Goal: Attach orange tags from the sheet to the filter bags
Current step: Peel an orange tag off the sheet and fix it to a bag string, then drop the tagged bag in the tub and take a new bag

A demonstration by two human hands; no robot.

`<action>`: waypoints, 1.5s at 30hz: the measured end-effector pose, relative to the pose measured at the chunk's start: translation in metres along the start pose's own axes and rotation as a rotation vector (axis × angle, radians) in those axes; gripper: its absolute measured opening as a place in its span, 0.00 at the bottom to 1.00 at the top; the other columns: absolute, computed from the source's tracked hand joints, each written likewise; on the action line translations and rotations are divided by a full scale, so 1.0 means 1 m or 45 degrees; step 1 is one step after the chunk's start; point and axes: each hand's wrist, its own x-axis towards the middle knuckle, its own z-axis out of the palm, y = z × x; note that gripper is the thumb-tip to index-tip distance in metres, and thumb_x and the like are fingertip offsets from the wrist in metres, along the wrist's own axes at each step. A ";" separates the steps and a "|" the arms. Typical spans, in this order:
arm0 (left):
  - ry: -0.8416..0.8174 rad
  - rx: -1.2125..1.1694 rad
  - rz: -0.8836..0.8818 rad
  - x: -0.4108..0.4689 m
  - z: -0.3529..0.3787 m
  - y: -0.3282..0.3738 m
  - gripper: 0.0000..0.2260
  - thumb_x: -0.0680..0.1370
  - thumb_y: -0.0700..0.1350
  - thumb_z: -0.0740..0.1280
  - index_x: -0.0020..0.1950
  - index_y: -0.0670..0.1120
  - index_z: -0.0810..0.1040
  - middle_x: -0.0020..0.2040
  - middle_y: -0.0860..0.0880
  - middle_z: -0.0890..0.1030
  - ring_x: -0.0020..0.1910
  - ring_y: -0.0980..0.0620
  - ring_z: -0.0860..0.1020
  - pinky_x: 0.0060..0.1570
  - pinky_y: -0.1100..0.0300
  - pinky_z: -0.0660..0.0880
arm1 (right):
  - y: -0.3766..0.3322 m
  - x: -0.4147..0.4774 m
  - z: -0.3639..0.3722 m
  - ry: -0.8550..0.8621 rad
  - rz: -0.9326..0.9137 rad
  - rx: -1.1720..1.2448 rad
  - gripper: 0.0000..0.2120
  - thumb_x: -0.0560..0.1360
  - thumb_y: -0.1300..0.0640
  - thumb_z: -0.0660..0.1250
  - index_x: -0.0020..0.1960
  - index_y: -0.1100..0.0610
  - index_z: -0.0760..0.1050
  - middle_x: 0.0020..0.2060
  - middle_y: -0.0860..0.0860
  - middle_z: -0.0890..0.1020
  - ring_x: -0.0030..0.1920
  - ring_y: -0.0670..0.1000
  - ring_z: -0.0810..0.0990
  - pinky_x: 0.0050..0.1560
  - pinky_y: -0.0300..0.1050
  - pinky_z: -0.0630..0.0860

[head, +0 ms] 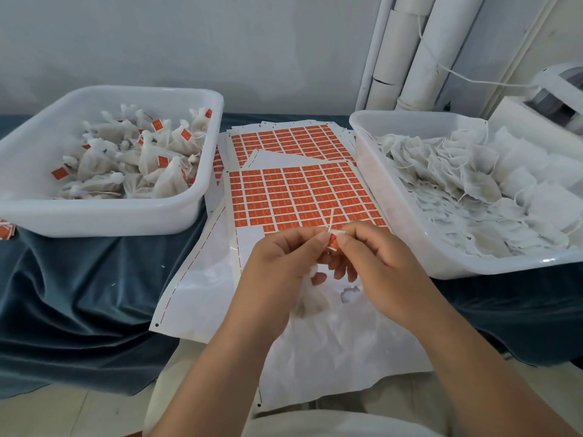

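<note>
Head view: both hands meet over the near edge of the tag sheet (303, 193). The left hand (284, 257) and right hand (375, 263) both pinch one orange tag (332, 242) between thumb and forefinger, fingertips nearly touching, other fingers curled under. A thin string (330, 220) sticks up from the tag. A filter bag (310, 298) hangs just below the hands, partly hidden by the left hand; which fingers carry it cannot be told. The sheet lies flat on blue cloth (79, 294), its near rows peeled to bare white backing. A second sheet (284, 141) lies behind it, partly overlapped. The left tub (94, 216) holds tagged bags (142, 159). The right tub (410, 241) holds untagged bags (473, 184) with loose strings. A few loose tags (4, 231) lie at the far left edge. White pipes (419, 52) stand against the wall behind the right tub.
</note>
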 end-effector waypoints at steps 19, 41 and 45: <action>0.652 0.317 0.656 0.060 -0.122 0.115 0.05 0.73 0.52 0.76 0.41 0.51 0.86 0.39 0.52 0.87 0.34 0.60 0.81 0.33 0.65 0.76 | 0.000 0.000 0.000 -0.042 -0.078 0.064 0.23 0.82 0.34 0.50 0.45 0.41 0.81 0.41 0.46 0.85 0.43 0.47 0.85 0.44 0.36 0.79; 0.813 0.908 0.895 0.042 -0.091 0.086 0.06 0.81 0.56 0.67 0.52 0.56 0.82 0.49 0.61 0.82 0.44 0.72 0.78 0.40 0.80 0.68 | 0.050 0.080 -0.167 -0.102 0.550 -1.280 0.23 0.85 0.41 0.59 0.79 0.42 0.68 0.85 0.50 0.52 0.84 0.58 0.49 0.82 0.52 0.46; 0.611 0.806 0.726 0.022 -0.060 0.055 0.05 0.81 0.60 0.67 0.49 0.62 0.80 0.45 0.63 0.83 0.43 0.69 0.81 0.36 0.69 0.75 | 0.053 0.095 -0.164 -0.105 0.545 -1.282 0.21 0.87 0.47 0.54 0.74 0.55 0.74 0.76 0.55 0.72 0.79 0.61 0.62 0.78 0.55 0.59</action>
